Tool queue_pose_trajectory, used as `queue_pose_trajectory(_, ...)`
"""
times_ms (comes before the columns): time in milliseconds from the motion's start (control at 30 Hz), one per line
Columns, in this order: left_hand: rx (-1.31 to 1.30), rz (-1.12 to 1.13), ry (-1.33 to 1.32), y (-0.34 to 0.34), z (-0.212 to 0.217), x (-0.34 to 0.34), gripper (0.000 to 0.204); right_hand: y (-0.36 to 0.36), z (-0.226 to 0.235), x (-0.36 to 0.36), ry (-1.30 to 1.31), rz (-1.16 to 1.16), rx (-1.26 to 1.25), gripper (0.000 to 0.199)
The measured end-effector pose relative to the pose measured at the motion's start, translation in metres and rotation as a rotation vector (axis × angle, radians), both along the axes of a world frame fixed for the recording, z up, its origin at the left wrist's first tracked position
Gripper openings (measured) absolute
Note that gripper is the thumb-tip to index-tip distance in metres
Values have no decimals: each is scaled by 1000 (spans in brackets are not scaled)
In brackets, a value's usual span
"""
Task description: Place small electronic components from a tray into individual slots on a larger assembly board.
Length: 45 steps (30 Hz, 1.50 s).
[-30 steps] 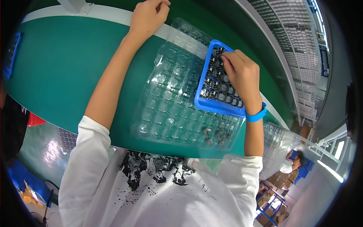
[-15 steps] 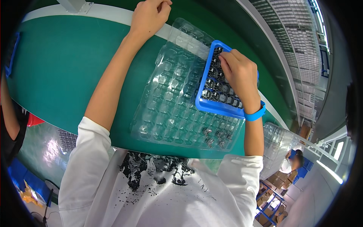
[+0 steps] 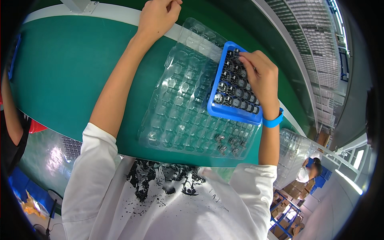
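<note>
While the right hand (image 3: pixel 262 78) rests on the blue tray (image 3: pixel 234 86), its fingers (image 3: pixel 249 60) curl narrow over the small dark parts (image 3: pixel 234 94) at the tray's far end; whether they pinch one cannot be told. The blue tray lies on the right part of a clear blister sheet (image 3: pixel 184 112) on the green bench (image 3: pixel 68 76). The left hand (image 3: pixel 158 16) is closed at the bench's far white edge (image 3: pixel 80 14); what it holds cannot be told.

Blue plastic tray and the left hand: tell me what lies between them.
In the head view, the clear plastic blister tray spans the stretch between the blue plastic tray and the left hand, over the green table.
</note>
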<state>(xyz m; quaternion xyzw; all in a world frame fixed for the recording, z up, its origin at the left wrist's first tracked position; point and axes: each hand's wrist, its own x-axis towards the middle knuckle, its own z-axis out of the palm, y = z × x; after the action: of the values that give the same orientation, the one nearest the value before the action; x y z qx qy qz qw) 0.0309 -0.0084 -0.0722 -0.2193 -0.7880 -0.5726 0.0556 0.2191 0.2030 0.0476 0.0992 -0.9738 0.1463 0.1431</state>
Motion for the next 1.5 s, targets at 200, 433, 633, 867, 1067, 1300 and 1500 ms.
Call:
queue_pose_trajectory(200,-10,2,10,0,2,1,22,10,-2,12,-8,-53,59,8)
queue_pose_trajectory(433,-12,119,221,2,22,11,16,10,-4,12,-90,-59,-21,8)
queue_pose_trajectory(633,-4,87,161,2,22,11,16,12,-2,15,-54,-63,38,7)
queue_pose_trajectory(867,-17,85,153,0,26,13,16,11,-6,14,-48,-47,47,6)
queue_pose_trajectory(1067,-2,101,197,1,21,10,15,9,-10,14,-32,-36,53,6)
queue_pose_trajectory(1300,18,69,116,3,28,14,14,14,-14,19,-37,-66,48,10)
queue_pose_trajectory(1500,36,29,-2,1,28,13,14,2,17,57,-37,-237,-137,10)
